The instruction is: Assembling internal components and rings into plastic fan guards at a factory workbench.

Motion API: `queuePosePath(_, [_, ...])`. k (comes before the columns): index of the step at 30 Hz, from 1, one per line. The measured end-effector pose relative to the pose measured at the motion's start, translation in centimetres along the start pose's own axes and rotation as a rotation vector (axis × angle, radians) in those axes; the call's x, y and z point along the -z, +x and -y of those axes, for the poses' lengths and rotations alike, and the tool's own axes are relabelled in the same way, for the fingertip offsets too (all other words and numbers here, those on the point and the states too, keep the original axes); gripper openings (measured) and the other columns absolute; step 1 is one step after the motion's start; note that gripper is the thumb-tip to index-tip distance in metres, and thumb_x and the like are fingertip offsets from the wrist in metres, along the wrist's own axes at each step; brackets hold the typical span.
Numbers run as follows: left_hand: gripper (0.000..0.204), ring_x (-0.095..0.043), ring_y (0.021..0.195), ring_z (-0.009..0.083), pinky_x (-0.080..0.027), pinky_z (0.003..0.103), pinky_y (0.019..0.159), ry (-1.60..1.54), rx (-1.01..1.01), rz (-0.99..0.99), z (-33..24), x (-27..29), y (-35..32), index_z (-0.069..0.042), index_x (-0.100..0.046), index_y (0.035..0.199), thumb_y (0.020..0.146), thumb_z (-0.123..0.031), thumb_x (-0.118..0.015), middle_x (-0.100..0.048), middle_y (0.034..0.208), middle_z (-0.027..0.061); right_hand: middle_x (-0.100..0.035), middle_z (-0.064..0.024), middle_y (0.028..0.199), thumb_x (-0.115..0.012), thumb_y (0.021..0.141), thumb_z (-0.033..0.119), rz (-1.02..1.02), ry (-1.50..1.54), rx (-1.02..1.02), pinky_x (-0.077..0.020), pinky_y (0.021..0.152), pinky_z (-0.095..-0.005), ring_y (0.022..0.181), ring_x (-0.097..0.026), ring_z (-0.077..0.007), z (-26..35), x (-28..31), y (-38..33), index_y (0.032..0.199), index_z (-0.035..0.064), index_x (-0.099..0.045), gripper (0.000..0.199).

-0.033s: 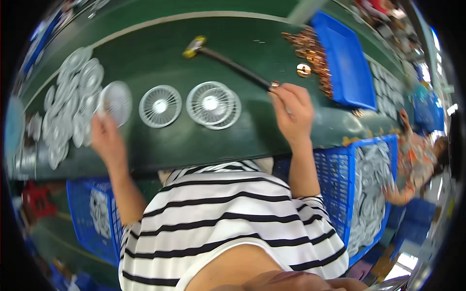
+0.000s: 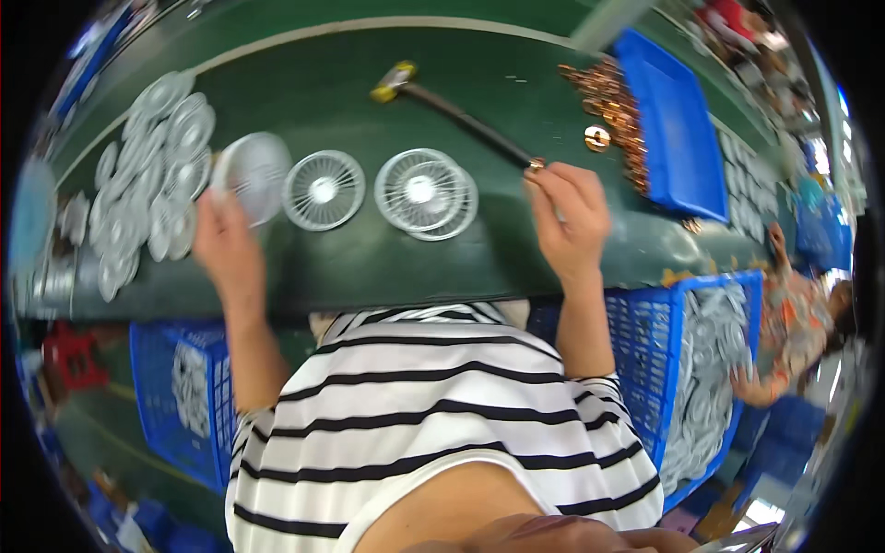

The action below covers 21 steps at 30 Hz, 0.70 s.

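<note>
My left hand [image 2: 229, 244], smeared by motion, grips the edge of a pale spoked disc [image 2: 253, 180] raised over the green table, beside a heap of similar discs [image 2: 138, 198]. Another spoked disc [image 2: 324, 190] lies just right of it. Farther right, two overlapping discs [image 2: 420, 190] rest on the tabletop. Between the pinched fingertips of my right hand [image 2: 573, 217] is a small shiny copper-coloured piece [image 2: 536, 164]. Close to those fingertips ends the dark handle of a hammer [image 2: 470, 123] with a yellow-faced head, which lies on the table.
Copper-coloured pieces [image 2: 613, 111] are piled against a blue tray [image 2: 678, 134] at the right. Below the table edge stand a blue crate of pale discs [image 2: 678, 350] on the right and another blue crate [image 2: 152, 405] on the left. A co-worker's hand [image 2: 749, 385] reaches over the right crate.
The whole view has shifted a little. My left hand has carried its disc slightly right, nearer the single disc on the table. My right hand keeps its pinch beside the hammer handle.
</note>
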<state>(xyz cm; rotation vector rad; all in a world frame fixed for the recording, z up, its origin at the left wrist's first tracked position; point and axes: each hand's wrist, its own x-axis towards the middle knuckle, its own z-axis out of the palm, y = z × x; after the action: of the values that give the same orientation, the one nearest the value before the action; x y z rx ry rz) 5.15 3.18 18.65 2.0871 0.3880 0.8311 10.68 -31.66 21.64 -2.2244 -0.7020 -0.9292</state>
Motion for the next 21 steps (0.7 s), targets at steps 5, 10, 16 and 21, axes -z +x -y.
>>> queuePosePath(5, [0.024, -0.052, 0.089, 0.0095, -0.043, 0.024, 0.080, -0.605, 0.125, 0.325, -7.6, -3.6, -3.3, 0.000, -0.056, 0.112, 0.100, -0.018, -0.044, -0.058, 0.098, 0.0042, -0.064, -0.0066, 0.081, -0.078, 0.065, 0.002, 0.024, 0.245, 0.185, -0.0476, 0.061, -0.0329, 0.070, -0.060, -0.0234, 5.0, -1.5, 1.9, 0.082, 0.0047, -0.067, 0.020])
queuePosePath(10, [0.025, -0.052, 0.089, 0.0076, -0.044, 0.023, 0.079, -0.824, 0.171, 0.519, -9.5, -4.9, -4.4, 0.000, -0.053, 0.114, 0.102, -0.020, -0.043, -0.058, 0.099, 0.0035, -0.063, -0.0052, 0.078, -0.077, 0.063, 0.002, 0.029, 0.278, 0.216, -0.0468, 0.059, -0.0333, 0.068, -0.059, -0.0233, 6.8, -3.5, 2.5, 0.078, 0.0058, -0.066, 0.019])
queuePosePath(16, [0.025, -0.053, 0.074, 0.0082, -0.046, 0.026, 0.065, -0.768, 0.115, 0.494, -8.1, -6.4, -5.7, 0.001, -0.046, 0.111, 0.091, -0.010, -0.055, -0.060, 0.089, 0.0065, -0.058, -0.0073, 0.077, -0.069, 0.073, 0.004, 0.186, 0.180, 0.066, -0.0436, 0.059, -0.0356, 0.068, -0.055, -0.0264, 7.4, -5.0, 2.4, 0.084, 0.0060, -0.061, 0.014])
queuePosePath(21, [0.028, -0.054, 0.098, 0.0109, -0.048, 0.027, 0.085, -0.659, 0.232, 0.668, -7.6, -5.6, -5.7, 0.001, -0.039, 0.119, 0.091, 0.002, -0.047, -0.055, 0.109, 0.0082, -0.062, -0.0084, 0.084, -0.070, 0.075, 0.005, 0.350, 0.126, 0.045, -0.0446, 0.065, -0.0358, 0.074, -0.057, -0.0272, 7.6, -4.6, 2.0, 0.088, 0.0038, -0.061, 0.016])
